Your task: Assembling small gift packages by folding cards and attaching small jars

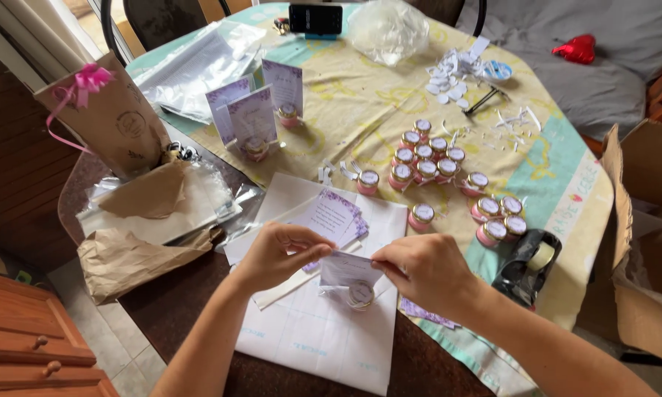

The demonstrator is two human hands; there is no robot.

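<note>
White card is getting pinched at both upper corners right now: the fingers (317, 247) of the left hand (276, 254) are pressing together on the left corner of the small white printed card (343, 268), and the right hand (423, 270) is pinching the right corner the same way. Both hands are holding it upright just above a small round jar with a gold-rimmed lid (360, 294), which is sitting in clear wrapping right beneath the card.

Under all this, a large white paper sheet (312, 338) is lying flat on the bench (176, 309). Just behind the hands, a loose stack of purple-flowered white cards (334, 213) is resting on more white paper.

Moving outward, a black tape dispenser (529, 266) is sitting just to the right of the right hand. Beyond it, a cluster of small pink jars with gold lids (428, 156) is standing on the yellow patterned tablecloth (360, 110). Further back on the left, finished jars with upright purple cards (251, 121) are standing together. A brown paper gift bag with a pink bow (106, 117) is standing at the far left, with crumpled brown paper (129, 257) lying in front of it. An open cardboard box (647, 242) is sitting at the right edge.
</note>
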